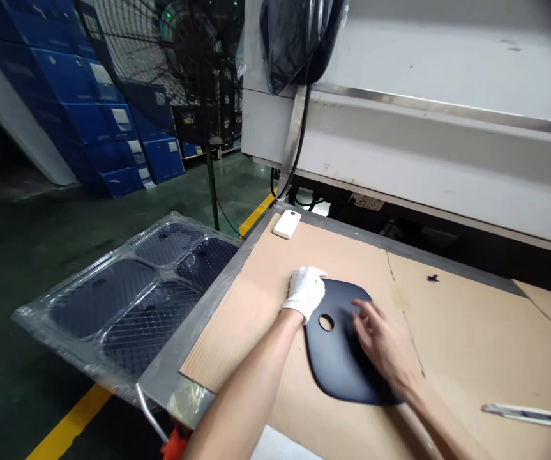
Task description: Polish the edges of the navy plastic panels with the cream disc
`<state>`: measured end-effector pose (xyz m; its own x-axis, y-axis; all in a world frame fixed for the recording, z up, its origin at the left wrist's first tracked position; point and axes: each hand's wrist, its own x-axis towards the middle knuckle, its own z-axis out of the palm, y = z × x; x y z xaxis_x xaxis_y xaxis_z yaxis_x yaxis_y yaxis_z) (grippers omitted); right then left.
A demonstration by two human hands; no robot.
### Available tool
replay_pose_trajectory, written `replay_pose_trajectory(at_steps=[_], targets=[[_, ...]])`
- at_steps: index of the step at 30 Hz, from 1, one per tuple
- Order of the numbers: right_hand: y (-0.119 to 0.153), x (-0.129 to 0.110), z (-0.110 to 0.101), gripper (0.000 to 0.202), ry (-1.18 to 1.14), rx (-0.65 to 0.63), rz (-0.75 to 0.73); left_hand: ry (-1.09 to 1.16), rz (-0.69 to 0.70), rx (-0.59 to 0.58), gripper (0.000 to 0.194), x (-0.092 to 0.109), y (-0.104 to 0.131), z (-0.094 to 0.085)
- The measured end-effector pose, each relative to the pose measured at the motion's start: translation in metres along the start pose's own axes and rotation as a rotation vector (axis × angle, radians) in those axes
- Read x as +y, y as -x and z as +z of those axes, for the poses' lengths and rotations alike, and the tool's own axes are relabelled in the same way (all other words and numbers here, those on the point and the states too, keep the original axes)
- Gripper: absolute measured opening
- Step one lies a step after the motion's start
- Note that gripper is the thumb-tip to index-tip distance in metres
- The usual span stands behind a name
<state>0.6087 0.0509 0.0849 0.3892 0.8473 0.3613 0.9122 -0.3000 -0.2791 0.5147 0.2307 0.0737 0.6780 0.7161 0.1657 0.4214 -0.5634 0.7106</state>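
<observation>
Green floor point(198, 182) extends beside the grey workbench point(211, 308); cardboard point(256, 300) covers its top. Fan point(193, 45): upper part cut off. Dark panel point(337, 358): flat on cardboard, partly hidden by the right hand point(383, 338) (blurred, fingers parted; contact unclear). Left hand point(306, 291), gloved: fingers curled at panel edge; grip cannot be determined.

A: Where is the panel point(332, 370) placed?

B: On the cardboard point(471, 345), with the left hand point(306, 291) set at its far-left corner and the right hand point(380, 335) held over its right side.

A: What is found around it?

B: A small object point(287, 225) is set behind, leftward; a knife point(527, 415) is laid rightward, a scrap point(433, 278) behind that. Left of the table point(198, 319), wrapped pieces point(155, 319) are positioned, with boxes point(78, 121) stacked behind.
</observation>
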Motion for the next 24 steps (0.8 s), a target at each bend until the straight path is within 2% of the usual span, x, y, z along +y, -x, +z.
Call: replay_pose_trajectory(at_steps=[2,3,6,10,15,19,24], targets=[[0.031,-0.045,0.002,0.031,-0.098,0.006,-0.205,0.001,-0.011,-0.008,0.037,-0.001,-0.001,0.0],[0.046,-0.066,0.005,0.032,-0.101,-0.024,-0.263,-0.001,-0.015,-0.014,0.035,-0.001,-0.001,0.001],[0.072,-0.101,0.016,0.038,0.025,-0.03,-0.302,0.002,-0.02,-0.032,0.028,0.0,-0.001,0.002],[0.07,-0.102,0.026,0.031,0.158,-0.008,-0.285,0.028,0.002,-0.047,0.033,0.001,0.001,0.0],[0.054,-0.097,0.031,0.02,0.12,0.029,-0.307,0.053,0.014,-0.046,0.035,0.001,0.003,-0.004],[0.047,-0.096,0.038,0.024,0.101,0.043,-0.319,0.047,0.002,-0.043,0.035,0.002,0.004,-0.005],[0.044,-0.102,0.042,0.027,0.205,0.01,-0.342,0.042,-0.007,-0.028,0.03,0.004,0.005,-0.006]])
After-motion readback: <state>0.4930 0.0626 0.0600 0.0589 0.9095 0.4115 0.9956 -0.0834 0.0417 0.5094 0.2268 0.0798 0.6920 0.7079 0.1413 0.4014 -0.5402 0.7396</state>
